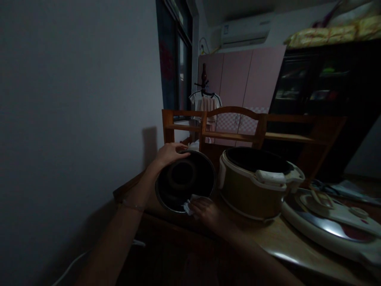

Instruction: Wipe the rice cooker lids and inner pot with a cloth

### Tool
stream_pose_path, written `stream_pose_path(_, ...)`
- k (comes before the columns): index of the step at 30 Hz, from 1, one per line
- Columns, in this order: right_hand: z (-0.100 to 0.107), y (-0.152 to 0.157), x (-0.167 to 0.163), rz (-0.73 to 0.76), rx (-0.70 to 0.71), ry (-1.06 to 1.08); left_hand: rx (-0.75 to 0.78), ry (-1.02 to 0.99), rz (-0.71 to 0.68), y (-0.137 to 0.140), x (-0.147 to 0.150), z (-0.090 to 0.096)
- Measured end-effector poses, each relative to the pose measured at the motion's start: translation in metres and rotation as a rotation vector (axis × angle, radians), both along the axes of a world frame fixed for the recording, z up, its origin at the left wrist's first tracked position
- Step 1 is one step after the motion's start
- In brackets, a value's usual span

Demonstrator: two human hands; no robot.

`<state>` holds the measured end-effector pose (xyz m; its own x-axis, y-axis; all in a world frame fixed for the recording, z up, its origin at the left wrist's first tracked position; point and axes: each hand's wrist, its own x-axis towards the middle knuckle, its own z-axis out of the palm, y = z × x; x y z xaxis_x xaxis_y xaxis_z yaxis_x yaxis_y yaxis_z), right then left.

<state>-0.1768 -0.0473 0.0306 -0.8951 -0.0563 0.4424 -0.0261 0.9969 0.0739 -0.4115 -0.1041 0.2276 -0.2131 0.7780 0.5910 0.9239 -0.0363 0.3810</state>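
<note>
A dark round inner pot (199,174) is tilted on the table, its opening facing me. My left hand (171,154) grips the pot's upper left rim, fingers bent over the edge. At the lower right rim, my right hand (205,210) is closed on a crumpled white cloth (188,207) and presses it against the pot. To the right stands the pressure cooker body (253,194), cream and brownish, with a white handle and its top uncovered. Farther right lies the cooker's lid (330,222), with a shiny metal band.
A wooden rack (232,137) rises along the table's back edge. The white wall (89,99) is close on the left. A white cord (71,264) hangs below at the left. Pink cabinets (238,79) and a dark cabinet (315,87) stand behind.
</note>
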Motion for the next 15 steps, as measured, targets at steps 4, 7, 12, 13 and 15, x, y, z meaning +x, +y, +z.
stream_pose_path(4, -0.002, -0.003, -0.009, -0.009, 0.047, -0.060, 0.076, 0.011, 0.048, -0.025, -0.008, -0.007)
stream_pose_path(7, 0.004, -0.003, -0.011, -0.008, 0.008, -0.073, 0.201, -0.067, 0.067, -0.046, -0.009, -0.027)
stream_pose_path(12, 0.013, 0.005, -0.012, -0.047, -0.070, -0.068, 0.365, -0.387, 0.128, -0.061, 0.011, -0.101)
stream_pose_path(13, 0.015, 0.006, -0.012, -0.060, -0.079, -0.072, 0.379, -0.425, 0.152, -0.059, 0.016, -0.117)
stream_pose_path(15, 0.019, 0.007, -0.013, -0.081, -0.098, -0.082, 0.412, -0.486, 0.203, -0.051, 0.026, -0.144)
